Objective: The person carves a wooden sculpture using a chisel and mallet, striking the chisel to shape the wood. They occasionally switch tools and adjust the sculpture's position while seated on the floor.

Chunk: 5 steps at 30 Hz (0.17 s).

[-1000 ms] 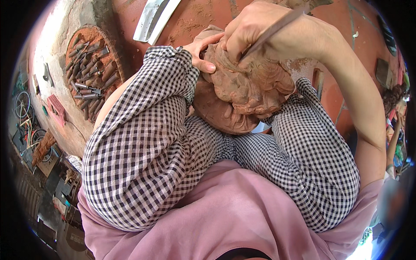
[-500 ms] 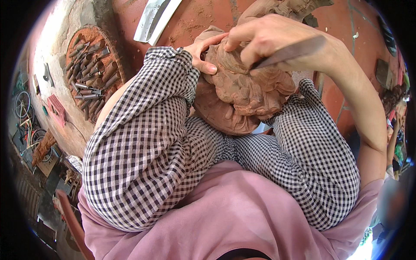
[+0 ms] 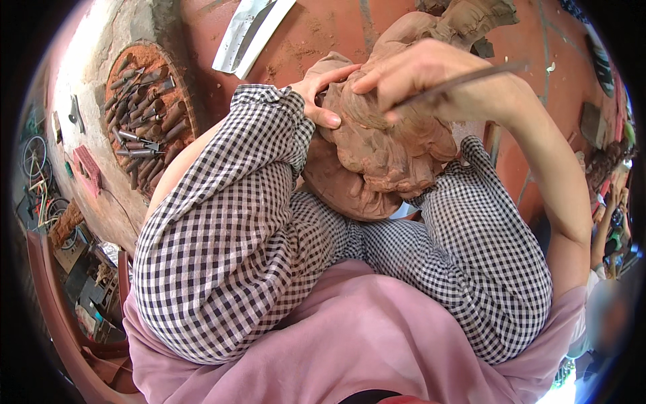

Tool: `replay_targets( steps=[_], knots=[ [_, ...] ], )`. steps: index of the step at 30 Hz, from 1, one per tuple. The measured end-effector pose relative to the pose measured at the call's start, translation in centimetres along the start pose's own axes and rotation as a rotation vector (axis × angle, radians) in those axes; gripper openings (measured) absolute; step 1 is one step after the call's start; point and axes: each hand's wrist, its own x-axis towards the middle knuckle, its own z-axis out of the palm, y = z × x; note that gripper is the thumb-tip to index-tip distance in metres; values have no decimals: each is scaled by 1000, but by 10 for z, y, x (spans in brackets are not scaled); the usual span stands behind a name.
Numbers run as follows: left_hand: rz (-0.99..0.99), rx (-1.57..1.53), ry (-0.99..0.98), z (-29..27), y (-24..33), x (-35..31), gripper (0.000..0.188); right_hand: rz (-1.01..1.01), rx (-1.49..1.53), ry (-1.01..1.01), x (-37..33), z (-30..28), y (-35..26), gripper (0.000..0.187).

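Between my knees sits a reddish-brown wood carving (image 3: 380, 145) with rounded, flowing relief and a smooth round base. Reaching in from the left, my left hand (image 3: 319, 95) holds its upper left part, thumb and fingers apart across the surface. My right hand (image 3: 417, 77) is over the top of the carving, its fingers closed in a pinch. From them a thin dark strip (image 3: 464, 82) sticks out to the right, seen nearly edge-on; its kind is unclear. The strip's working end is hidden at the fingertips against the wood.
A round basket (image 3: 190, 101) at the left holds several carving tools (image 3: 145, 114) on reddish sawdust. A white paper sheet (image 3: 252, 37) lies on the red tile floor (image 3: 316, 40). Behind the carving is another carved wood piece (image 3: 471, 20). A red chair-like frame (image 3: 44, 289) stands at lower left.
The dark strip has turned from showing its broad face to nearly edge-on, and my right hand has shifted slightly. My left hand stays on the carving. The whole view has tilted a little.
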Motion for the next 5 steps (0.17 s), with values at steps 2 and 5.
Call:
replay_targets(
  steps=[2,5],
  knots=[
    [-4,14,-7,-1,-6,2,123,-14,-99,37,0,3,-7,7],
    [14,27,-17,-1,0,-1,119,127,-145,-100,6,-3,-13,12]
  ],
)
